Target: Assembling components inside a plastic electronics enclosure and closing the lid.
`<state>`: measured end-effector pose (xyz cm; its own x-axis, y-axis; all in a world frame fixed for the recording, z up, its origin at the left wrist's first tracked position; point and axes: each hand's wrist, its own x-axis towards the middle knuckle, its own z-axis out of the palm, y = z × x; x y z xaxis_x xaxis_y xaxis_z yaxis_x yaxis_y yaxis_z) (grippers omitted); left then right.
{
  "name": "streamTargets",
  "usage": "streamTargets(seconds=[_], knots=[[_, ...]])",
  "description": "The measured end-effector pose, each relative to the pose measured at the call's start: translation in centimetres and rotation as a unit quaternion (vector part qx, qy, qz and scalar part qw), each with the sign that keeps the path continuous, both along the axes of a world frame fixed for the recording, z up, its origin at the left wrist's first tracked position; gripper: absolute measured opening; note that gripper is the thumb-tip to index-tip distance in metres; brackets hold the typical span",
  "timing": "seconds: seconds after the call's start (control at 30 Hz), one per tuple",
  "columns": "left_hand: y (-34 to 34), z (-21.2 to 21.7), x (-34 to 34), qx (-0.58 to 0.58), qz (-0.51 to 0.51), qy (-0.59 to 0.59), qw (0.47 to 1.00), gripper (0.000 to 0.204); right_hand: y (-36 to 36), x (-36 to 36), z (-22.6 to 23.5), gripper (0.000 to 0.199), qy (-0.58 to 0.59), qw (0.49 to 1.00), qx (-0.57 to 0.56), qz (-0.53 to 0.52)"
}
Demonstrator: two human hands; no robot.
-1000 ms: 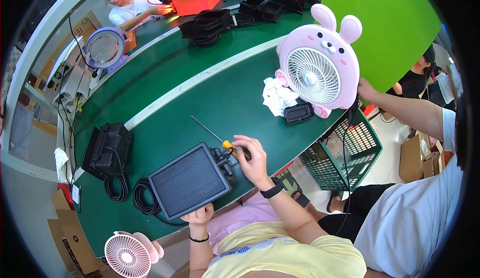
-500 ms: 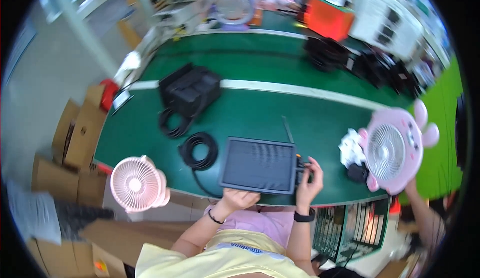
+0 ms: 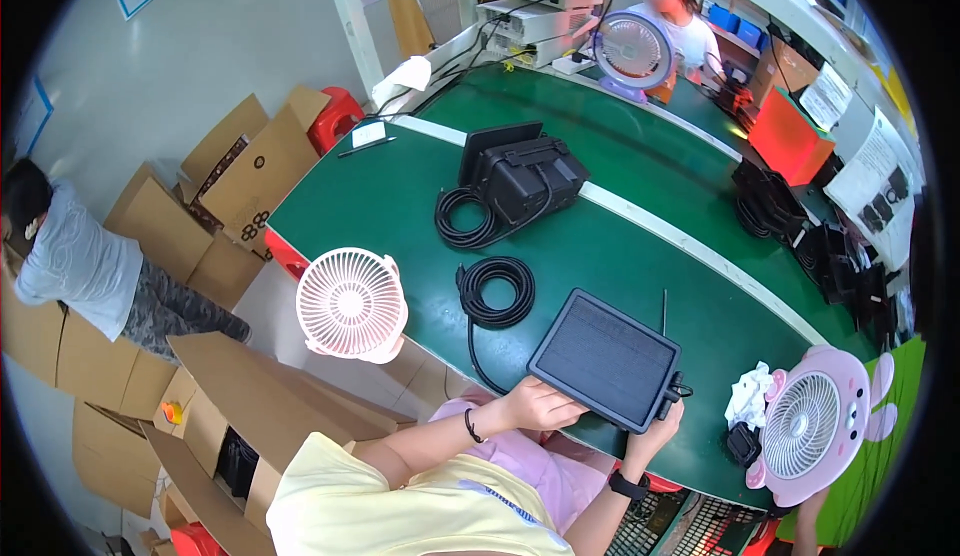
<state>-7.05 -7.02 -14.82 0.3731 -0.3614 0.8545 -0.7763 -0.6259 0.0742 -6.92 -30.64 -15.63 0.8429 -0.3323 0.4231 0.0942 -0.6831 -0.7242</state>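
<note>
A dark flat solar panel (image 3: pixel 606 358) lies on the green table (image 3: pixel 620 256) right in front of me. My left hand (image 3: pixel 541 405) grips its near left edge. My right hand (image 3: pixel 663 420) holds its near right corner, by a small black bracket. A coiled black cable (image 3: pixel 497 291) lies left of the panel and runs toward it. A thin screwdriver (image 3: pixel 663 311) lies just beyond the panel's far edge.
A black device with a panel and a cable coil (image 3: pixel 520 181) sits farther back. A white fan (image 3: pixel 351 303) stands at the table's left edge, a pink rabbit-eared fan (image 3: pixel 805 426) at right beside a white rag (image 3: pixel 746 398). Cardboard boxes (image 3: pixel 240 171) and a person (image 3: pixel 80 266) are on the left; another person (image 3: pixel 672 11) sits across.
My view has swung left across the table. Both hands stay on the solar panel; the right hand has left the screwdriver and now holds the panel's corner.
</note>
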Motion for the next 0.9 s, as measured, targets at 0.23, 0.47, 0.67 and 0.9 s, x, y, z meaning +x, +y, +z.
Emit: streamTargets(seconds=[0.23,0.47,0.67,0.9], knots=[[-0.3,0.1,0.1,-0.002,-0.014,0.008,1.0,0.025,0.7,-0.4,2.6,0.026,-0.032,0.996,0.065,-0.052],[0.2,0.0,0.5,0.012,0.0,-0.012,1.0,0.023,1.1,0.0,3.3,0.011,-0.078,0.991,0.082,-0.064],[0.5,-0.3,0.9,0.037,0.007,-0.023,0.999,0.02,1.2,-0.1,4.3,0.011,-0.112,0.985,0.113,-0.071],[1.0,-1.3,0.9,0.045,0.028,-0.034,0.998,0.022,1.2,-0.3,4.3,0.013,-0.124,0.984,0.111,-0.07]])
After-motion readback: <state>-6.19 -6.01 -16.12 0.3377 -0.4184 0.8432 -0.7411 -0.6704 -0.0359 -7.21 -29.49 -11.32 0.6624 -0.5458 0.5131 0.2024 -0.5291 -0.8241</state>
